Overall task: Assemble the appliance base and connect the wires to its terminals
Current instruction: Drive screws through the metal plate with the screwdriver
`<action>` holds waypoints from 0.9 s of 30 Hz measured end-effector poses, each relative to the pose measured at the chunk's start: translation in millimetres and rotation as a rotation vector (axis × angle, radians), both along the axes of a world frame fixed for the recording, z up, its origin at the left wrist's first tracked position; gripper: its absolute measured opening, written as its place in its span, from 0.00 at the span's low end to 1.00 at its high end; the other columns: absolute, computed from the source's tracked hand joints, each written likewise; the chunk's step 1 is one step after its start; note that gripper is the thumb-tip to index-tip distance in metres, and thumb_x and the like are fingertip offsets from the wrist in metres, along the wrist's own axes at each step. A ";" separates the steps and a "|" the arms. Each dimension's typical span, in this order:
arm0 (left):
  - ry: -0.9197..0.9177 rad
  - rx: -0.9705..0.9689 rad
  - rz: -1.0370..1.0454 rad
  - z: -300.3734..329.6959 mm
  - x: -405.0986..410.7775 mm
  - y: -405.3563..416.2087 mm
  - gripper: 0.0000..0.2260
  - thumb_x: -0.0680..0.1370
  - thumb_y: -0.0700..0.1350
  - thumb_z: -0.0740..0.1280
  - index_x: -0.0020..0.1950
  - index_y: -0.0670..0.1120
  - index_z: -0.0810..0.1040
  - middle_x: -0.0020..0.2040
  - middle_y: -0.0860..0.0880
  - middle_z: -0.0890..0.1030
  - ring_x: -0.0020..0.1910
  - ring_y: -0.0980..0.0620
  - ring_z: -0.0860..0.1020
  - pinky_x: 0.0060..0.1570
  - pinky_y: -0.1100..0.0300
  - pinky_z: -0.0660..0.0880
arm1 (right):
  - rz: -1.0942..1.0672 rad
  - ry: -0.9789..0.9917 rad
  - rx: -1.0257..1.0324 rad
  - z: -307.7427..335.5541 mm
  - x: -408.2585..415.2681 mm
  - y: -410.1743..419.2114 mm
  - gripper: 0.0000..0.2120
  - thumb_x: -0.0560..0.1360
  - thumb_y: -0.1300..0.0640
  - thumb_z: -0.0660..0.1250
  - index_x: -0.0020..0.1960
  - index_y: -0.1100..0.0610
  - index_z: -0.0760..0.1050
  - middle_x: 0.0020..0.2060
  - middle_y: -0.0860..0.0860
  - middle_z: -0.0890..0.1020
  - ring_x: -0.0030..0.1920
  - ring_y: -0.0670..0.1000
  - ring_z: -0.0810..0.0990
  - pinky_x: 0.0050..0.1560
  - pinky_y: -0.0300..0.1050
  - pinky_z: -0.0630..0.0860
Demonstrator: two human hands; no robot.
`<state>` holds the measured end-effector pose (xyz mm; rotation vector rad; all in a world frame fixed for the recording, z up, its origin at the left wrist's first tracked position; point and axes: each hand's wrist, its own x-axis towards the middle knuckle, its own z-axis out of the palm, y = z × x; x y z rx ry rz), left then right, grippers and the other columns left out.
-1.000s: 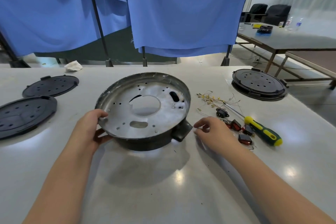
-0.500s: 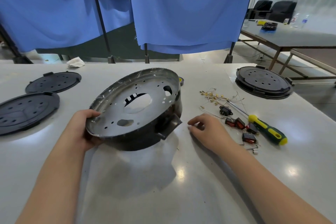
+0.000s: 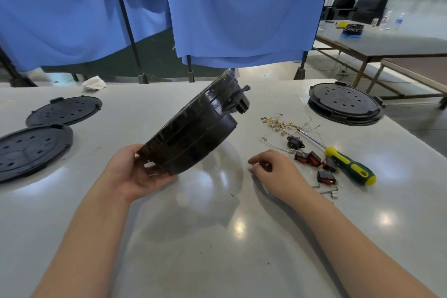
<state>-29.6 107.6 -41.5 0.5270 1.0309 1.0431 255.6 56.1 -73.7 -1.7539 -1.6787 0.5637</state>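
Observation:
My left hand (image 3: 135,173) grips the near rim of the round black appliance base (image 3: 193,133) and holds it tilted steeply above the table, its dark outer wall facing me and its metal inside hidden. A black socket housing (image 3: 238,100) sticks out near its top edge. My right hand (image 3: 275,170) rests on the table to the right, fingers loosely curled, holding nothing. Thin wires with gold terminals (image 3: 278,124) lie just beyond it, beside a black power socket (image 3: 295,142) and several red rocker switches (image 3: 314,159).
A yellow-green screwdriver (image 3: 348,164) lies right of the switches, small metal parts (image 3: 326,190) near it. Two black perforated covers (image 3: 31,147) sit at the left, a stack of them (image 3: 344,103) at the far right. A white rag (image 3: 94,83) lies at the table's back edge.
My left hand has lifted the base off the table and tipped it up, so its metal inside now faces away. My right hand has stayed almost still.

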 end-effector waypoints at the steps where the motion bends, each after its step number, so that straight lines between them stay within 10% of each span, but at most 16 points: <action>1: 0.000 0.007 0.002 -0.5 -0.2 -0.3 0.08 0.72 0.36 0.56 0.38 0.44 0.73 0.43 0.43 0.74 0.48 0.39 0.78 0.36 0.42 0.80 | 0.003 0.019 -0.010 1.9 1.1 -0.8 0.09 0.77 0.56 0.64 0.54 0.50 0.80 0.51 0.45 0.77 0.48 0.42 0.76 0.52 0.40 0.73; 9: 0.217 0.013 0.039 3.9 20.8 -9.3 0.03 0.76 0.38 0.58 0.42 0.44 0.68 0.38 0.45 0.69 0.31 0.43 0.77 0.29 0.43 0.80 | 0.080 -0.113 -0.146 45.3 55.1 -9.8 0.10 0.73 0.60 0.69 0.43 0.45 0.81 0.39 0.41 0.82 0.36 0.38 0.77 0.36 0.31 0.72; 27: 0.484 0.107 -0.019 2.7 64.6 -26.3 0.05 0.77 0.39 0.60 0.41 0.44 0.71 0.32 0.47 0.68 0.16 0.55 0.67 0.20 0.60 0.74 | 0.080 -0.576 -0.484 59.1 107.2 -46.7 0.08 0.67 0.57 0.77 0.42 0.47 0.81 0.40 0.46 0.81 0.41 0.47 0.77 0.39 0.36 0.72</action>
